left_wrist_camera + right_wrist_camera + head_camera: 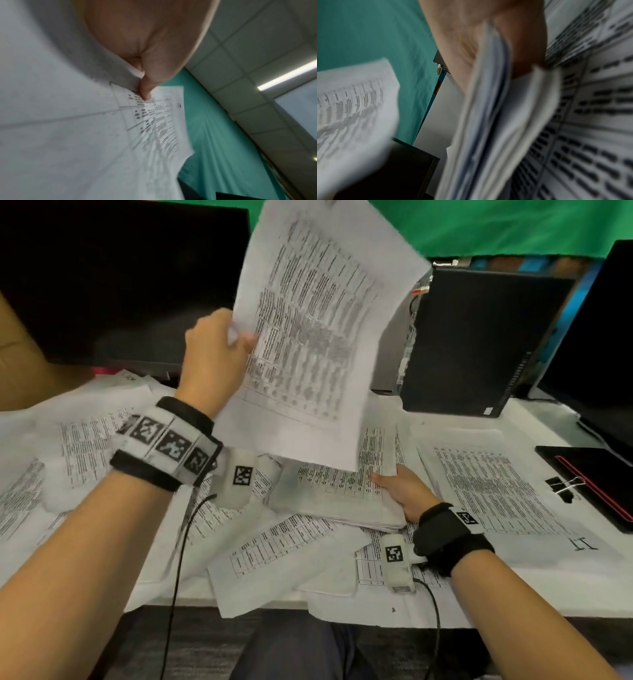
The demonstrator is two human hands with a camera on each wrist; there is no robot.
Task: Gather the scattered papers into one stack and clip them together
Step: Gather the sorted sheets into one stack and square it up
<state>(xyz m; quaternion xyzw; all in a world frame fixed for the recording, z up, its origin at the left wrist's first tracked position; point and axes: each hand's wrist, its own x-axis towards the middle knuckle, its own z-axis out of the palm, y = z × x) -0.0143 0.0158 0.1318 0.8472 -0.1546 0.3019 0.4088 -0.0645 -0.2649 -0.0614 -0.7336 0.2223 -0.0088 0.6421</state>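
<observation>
My left hand (pixel 219 344) is raised above the desk and pinches a printed sheet (pixel 315 330) by its left edge; the thumb (pixel 145 92) presses on the print in the left wrist view. Lower down, my right hand (pixel 400 491) grips the right edge of a thick stack of papers (pixel 335 498) lying on the desk, thumb on top, the other fingers hidden under it. The stack's edge (pixel 491 108) fills the right wrist view. Loose printed sheets (pixel 284 546) lie scattered around. A black binder clip (pixel 561 484) sits at the right on a large sheet.
A dark monitor (pixel 113 278) stands at the back left, a black computer case (pixel 479 337) at the back right, another screen (pixel 606 330) at far right. A black notebook with red trim (pixel 603 484) lies beside the clip. The desk's front edge (pixel 376 621) runs near my lap.
</observation>
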